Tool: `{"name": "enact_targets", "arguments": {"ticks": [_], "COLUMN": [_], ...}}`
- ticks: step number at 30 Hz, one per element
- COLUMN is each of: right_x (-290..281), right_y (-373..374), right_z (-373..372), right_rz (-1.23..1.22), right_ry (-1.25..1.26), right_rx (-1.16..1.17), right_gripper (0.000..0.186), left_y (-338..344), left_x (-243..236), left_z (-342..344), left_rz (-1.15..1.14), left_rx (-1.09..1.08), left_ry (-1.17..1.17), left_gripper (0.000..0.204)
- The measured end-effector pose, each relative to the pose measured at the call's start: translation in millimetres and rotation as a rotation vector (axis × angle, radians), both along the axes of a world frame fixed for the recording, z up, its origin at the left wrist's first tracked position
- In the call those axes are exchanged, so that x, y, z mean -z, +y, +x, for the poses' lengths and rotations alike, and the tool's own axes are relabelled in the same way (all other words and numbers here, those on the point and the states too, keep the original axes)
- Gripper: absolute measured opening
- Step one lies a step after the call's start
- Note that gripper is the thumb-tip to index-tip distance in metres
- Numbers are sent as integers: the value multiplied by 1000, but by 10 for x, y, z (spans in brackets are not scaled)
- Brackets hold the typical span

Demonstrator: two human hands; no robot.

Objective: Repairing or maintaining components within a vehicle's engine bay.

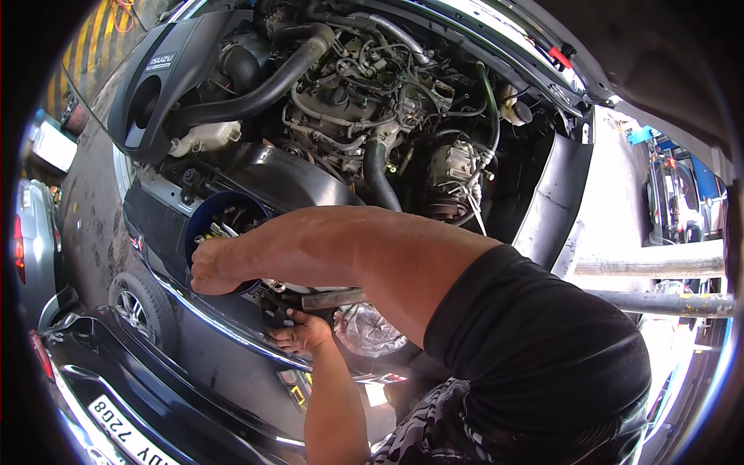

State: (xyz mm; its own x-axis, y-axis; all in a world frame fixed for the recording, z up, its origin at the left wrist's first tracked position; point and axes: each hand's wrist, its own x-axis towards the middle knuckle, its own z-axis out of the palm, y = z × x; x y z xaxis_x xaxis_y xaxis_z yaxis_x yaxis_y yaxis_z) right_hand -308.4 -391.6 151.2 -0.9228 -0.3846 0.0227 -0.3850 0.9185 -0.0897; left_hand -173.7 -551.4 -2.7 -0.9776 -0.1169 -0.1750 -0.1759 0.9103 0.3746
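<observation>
My right arm reaches across to the left, over the front of the open engine bay. My right hand [215, 267] is at the near-left rim of a round blue tub [195, 219] with several metal tools inside. Its fingers look curled, and whatever they may grip is hidden. Closer to me, my left hand [304, 335] is at the car's front edge, its thumb and fingers around a small black part [275, 311]. Just right of that part lies a worn bar-like handle [333, 299]. Below the handle sits crumpled clear plastic [368, 329].
Beyond my arm is the engine [333, 105] with hoses and a large black intake pipe [263, 105]. A grey engine cover [147, 93] leans at the far left. The raised hood [659, 70] hangs at the upper right. A dark car [155, 387] stands close at the lower left.
</observation>
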Motion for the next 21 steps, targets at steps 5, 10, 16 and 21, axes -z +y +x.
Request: {"name": "enact_targets", "arguments": {"ticks": [5, 10, 16, 21], "right_x": [-196, -345, -394, -790], "right_y": [-103, -40, 60, 256], "right_z": [0, 28, 182, 501], "right_rz": [-181, -398, -862, -1163], "right_ry": [3, -76, 290, 594], "right_rx": [41, 207, 488, 685], "right_gripper": [18, 19, 25, 26], "left_y": [16, 30, 29, 54], "left_x": [-36, -55, -91, -162], "left_z": [14, 26, 7, 27], "left_rz": [-22, -32, -105, -52], "left_rx": [4, -25, -5, -3], "left_ry": [24, -7, -34, -79], "left_gripper": [76, 76, 76, 78]}}
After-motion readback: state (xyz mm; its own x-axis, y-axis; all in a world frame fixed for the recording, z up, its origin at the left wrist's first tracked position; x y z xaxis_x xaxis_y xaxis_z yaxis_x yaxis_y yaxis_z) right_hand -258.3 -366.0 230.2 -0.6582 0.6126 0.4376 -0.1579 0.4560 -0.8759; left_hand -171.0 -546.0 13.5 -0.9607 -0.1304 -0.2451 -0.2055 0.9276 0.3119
